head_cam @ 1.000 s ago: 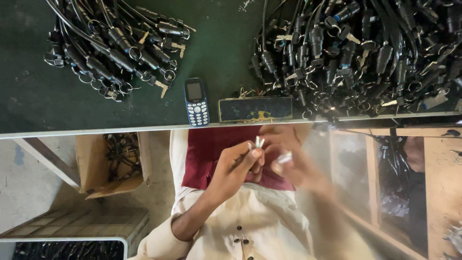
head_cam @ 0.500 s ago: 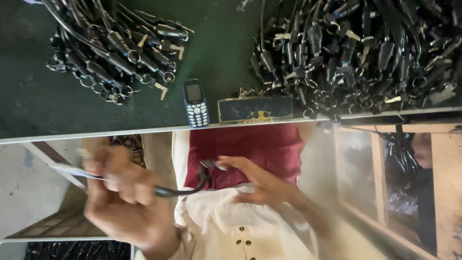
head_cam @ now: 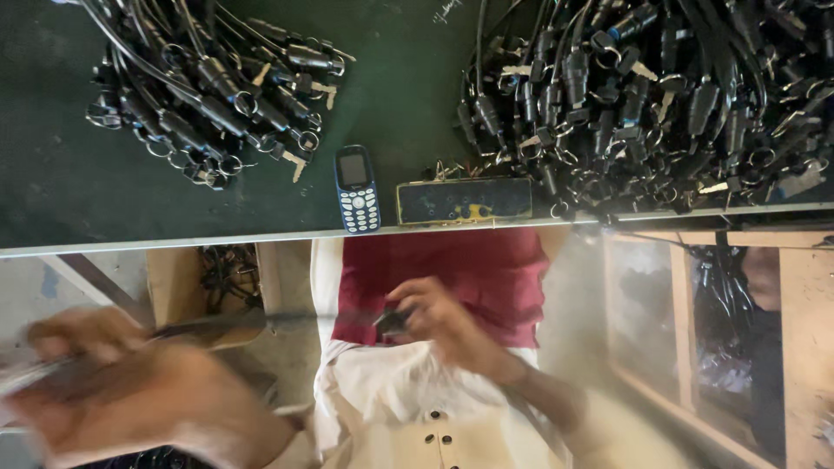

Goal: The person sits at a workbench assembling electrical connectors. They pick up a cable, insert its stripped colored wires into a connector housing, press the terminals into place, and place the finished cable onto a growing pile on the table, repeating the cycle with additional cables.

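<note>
A dark green table top (head_cam: 417, 78) is filling the upper half of the view, and its pale front edge (head_cam: 174, 241) is running straight across the middle. On it a heap of black cables with metal rings and small keys (head_cam: 208, 95) is lying at one side, and a far larger tangle of the same black cables (head_cam: 660, 95) is spreading over the other side right up to the edge. Between them a small blue push-button phone (head_cam: 357, 188) is lying just beside a flat dark rectangular box (head_cam: 465, 201), both close to the edge; the green strip between the two heaps is lying bare.

Below the edge, over a dark red cloth (head_cam: 460, 269) and a cream buttoned garment (head_cam: 417, 408), the right hand (head_cam: 439, 317) is pinching the dark end piece of a thin black cable (head_cam: 261, 323) in its fingertips. The cable is stretching sideways to the left hand (head_cam: 130, 391), which is badly blurred; whether that hand is gripping it I cannot tell. A brown cardboard box (head_cam: 217, 278) is holding more cables under the table, and pale wooden frames (head_cam: 678, 347) are standing at the other side.
</note>
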